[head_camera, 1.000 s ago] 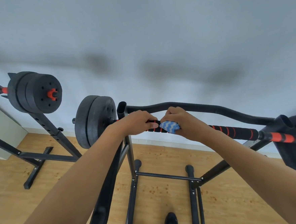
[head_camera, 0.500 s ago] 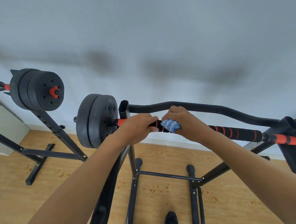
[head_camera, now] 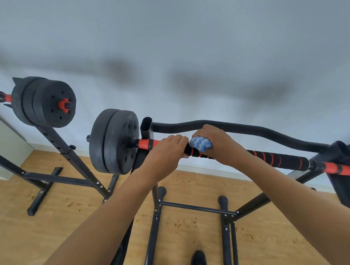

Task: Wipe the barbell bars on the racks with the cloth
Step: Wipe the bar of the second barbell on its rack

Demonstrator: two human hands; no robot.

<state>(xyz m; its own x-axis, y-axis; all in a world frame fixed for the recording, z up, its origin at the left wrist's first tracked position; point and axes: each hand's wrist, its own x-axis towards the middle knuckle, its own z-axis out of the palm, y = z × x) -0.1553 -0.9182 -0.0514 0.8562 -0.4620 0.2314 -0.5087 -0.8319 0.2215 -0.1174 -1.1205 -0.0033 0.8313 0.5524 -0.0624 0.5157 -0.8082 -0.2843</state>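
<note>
Both hands have slid a little to the right along the bar, so more of its red end shows beside the weight plates point(head_camera: 113, 141). The left hand point(head_camera: 167, 148) is curled around the barbell bar point(head_camera: 279, 159). The right hand point(head_camera: 216, 143) holds the blue and white cloth point(head_camera: 199, 144) wrapped on the bar, touching the left hand. The bar rests on the black rack point(head_camera: 146, 126) above the wooden floor point(head_camera: 52, 230).

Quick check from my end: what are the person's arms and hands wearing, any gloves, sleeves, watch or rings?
Nothing worn is visible. Both forearms are bare up to the frame's lower edge, with no sleeve in sight. The left hand and right hand have no gloves, and the wrists show no watch or band. No ring shows on the fingers that are in view, though some are hidden.
</note>
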